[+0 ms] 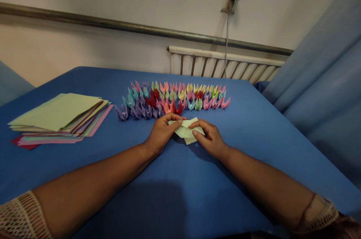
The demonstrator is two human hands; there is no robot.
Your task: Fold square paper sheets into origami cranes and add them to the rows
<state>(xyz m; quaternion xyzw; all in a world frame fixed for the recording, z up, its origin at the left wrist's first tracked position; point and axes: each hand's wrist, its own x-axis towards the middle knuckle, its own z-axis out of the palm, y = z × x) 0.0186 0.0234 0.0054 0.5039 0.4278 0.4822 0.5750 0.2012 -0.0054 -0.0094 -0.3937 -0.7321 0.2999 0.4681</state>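
1. My L hand (163,130), just below frame centre, is part-curled, thumb on top, pinching the left end of the pale green paper (186,132).
2. My R hand (211,138) has thumb + index closed on the right end, other fingers loosely bent.
3. Prob. gripping both ends b/c thin paper springs back; two pinches keep folds flat & the middle in sight.
4. Paper's mid-frame, btwn my hands, in front of the paper cranes (169,104). Those stand in rows above centre, prob. set far back so wings don't get knocked & I've got elbow room.
5. Paper stack (56,109) lies on the worktop (126,194), left of frame, prob. for easy reach w/ my L arm. Top sheet's a similar pale yellow-green; pink, red, blue edges poke out below.
6. Paper's look: small, matte, part-folded, layers overlapping, pointed corners top & bottom. Exact creases under my fingertips: can't be sure, too small & dim.
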